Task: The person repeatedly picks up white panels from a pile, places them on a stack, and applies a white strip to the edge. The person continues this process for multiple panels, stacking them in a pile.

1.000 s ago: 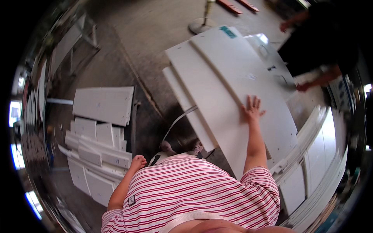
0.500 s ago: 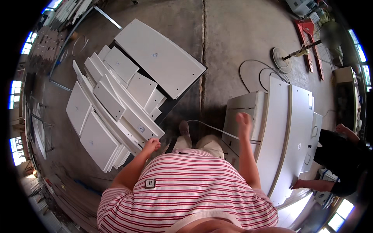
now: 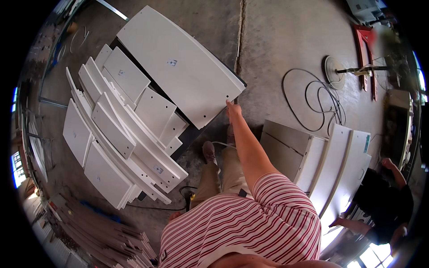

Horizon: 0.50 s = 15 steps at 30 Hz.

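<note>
The right hand (image 3: 233, 109) reaches forward with its fingers bunched at the near right corner of a large white panel (image 3: 187, 82); it appears to touch the edge, but I cannot tell whether it grips or only rests there. The left hand (image 3: 174, 216) shows as a mere sliver beside the striped shirt (image 3: 250, 219), so how open it is, and whether it has hold of anything, cannot be told.

Beneath everything runs the concrete floor (image 3: 268, 44). To the person's left spreads a heap of white panels, a dark surface (image 3: 190, 137) showing between and below some of them. On the right stands a white stack (image 3: 353, 156), where a co-worker (image 3: 384, 201) in dark clothing has a hand near the edge. The large panel lies flat along the far side of the heap, apparently not raised at all. Nearer are long curved panels (image 3: 134, 116) and squarish panels (image 3: 154, 109), overlapping at uneven angles. Judging by how they lie, the heap is only loosely arranged and its pieces are unjoined; any handling of the large panel seems barely begun. Smallest are the dark holes (image 3: 204, 116) near the large panel's closest end.
</note>
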Tool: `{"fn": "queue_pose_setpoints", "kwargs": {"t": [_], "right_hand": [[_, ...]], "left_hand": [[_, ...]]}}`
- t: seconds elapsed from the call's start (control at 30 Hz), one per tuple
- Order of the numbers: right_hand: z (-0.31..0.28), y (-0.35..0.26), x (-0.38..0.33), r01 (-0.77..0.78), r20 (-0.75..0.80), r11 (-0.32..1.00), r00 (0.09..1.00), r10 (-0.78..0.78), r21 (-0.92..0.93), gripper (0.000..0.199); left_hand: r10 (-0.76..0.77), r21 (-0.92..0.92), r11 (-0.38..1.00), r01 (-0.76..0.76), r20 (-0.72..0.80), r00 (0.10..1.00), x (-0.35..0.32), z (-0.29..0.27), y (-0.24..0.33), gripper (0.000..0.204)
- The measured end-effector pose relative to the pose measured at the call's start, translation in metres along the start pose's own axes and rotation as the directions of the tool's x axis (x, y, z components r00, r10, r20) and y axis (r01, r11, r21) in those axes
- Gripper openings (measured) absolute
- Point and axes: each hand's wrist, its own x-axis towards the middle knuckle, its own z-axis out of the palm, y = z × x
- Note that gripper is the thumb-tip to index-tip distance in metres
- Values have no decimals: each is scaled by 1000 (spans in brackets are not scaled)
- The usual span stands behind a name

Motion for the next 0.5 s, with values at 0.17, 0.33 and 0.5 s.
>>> {"fn": "queue_pose_setpoints", "kwargs": {"t": [0.17, 0.33, 0.5], "right_hand": [[21, -13, 38, 85, -186, 993, 980, -69, 77, 39], [1, 3, 60, 126, -243, 990, 964, -108, 63, 37], [-51, 45, 54, 164, -141, 985, 978, -154, 56, 36]], "left_hand": [[-49, -8, 999, 48, -151, 987, -22, 43, -9, 23], [8, -19, 1000, -13, -222, 975, -17, 78, 7, 26], [33, -124, 990, -62, -225, 974, -13, 95, 32, 28]]}}
